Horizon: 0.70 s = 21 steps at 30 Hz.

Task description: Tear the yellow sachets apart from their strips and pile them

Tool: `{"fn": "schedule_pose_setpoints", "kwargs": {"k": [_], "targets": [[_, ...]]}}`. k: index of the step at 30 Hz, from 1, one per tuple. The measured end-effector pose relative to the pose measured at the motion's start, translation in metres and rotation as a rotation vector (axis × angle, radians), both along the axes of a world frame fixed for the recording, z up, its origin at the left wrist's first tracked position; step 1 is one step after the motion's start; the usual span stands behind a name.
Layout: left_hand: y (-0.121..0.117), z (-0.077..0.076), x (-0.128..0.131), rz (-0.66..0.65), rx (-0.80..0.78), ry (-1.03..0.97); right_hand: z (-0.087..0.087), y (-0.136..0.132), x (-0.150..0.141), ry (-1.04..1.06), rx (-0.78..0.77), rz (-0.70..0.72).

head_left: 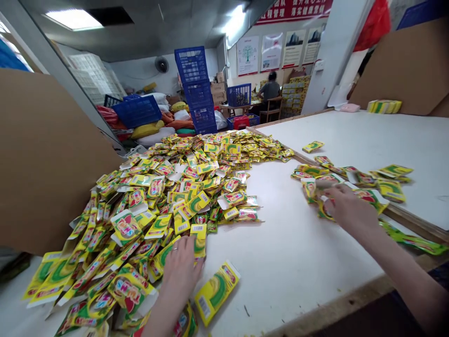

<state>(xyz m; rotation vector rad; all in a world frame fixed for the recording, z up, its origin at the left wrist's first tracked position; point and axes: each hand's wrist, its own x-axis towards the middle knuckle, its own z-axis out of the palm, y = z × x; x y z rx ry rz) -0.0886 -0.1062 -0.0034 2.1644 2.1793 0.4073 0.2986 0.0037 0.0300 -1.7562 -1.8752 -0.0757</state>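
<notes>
On the red banner [294, 12] high on the back wall I can read white Chinese characters: 团队 in the upper line, which the view's edge crops, and 管理 and 落实健康营销 in the lower one. The wall posters [270, 52] carry print too small for me to read. The yellow packets [126, 228] bear colorful lettering I can't make out reliably, and several show barcodes [202, 200].
</notes>
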Motion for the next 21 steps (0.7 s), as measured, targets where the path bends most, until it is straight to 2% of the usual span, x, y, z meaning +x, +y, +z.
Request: {"fn": "schedule_pose_setpoints", "kwargs": {"k": [2, 3, 5, 6, 8, 10, 12, 15, 18, 21], "targets": [[-0.004, -0.002, -0.011, 0.053, -0.018, 0.086, -0.004, 0.000, -0.030, -0.083, -0.008, 0.087], [-0.007, -0.001, -0.011, 0.045, -0.015, 0.078, -0.009, -0.003, -0.055, -0.110, -0.037, 0.199], [-0.008, 0.000, -0.002, -0.019, 0.011, 0.018, -0.023, -0.012, -0.112, -0.133, -0.127, 0.508], [-0.005, 0.001, 0.005, -0.064, 0.026, -0.015, -0.032, -0.016, -0.139, -0.136, -0.150, 0.579], [0.008, 0.001, 0.021, -0.146, 0.052, -0.056, -0.047, -0.018, -0.183, -0.127, -0.164, 0.631], [0.030, -0.004, 0.031, -0.172, 0.075, -0.075, -0.057, -0.011, -0.209, -0.104, -0.157, 0.624], [0.053, -0.009, 0.033, -0.149, 0.093, -0.095, -0.058, 0.002, -0.217, -0.073, -0.152, 0.625], [0.075, -0.013, 0.027, -0.119, 0.123, -0.172, -0.048, 0.018, -0.204, -0.005, -0.135, 0.647], [0.078, -0.010, 0.017, -0.109, 0.139, -0.323, -0.032, 0.018, -0.177, 0.102, -0.109, 0.654], [0.068, -0.007, 0.011, -0.090, 0.094, -0.539, -0.021, 0.004, -0.152, 0.237, -0.172, 0.692]]}}
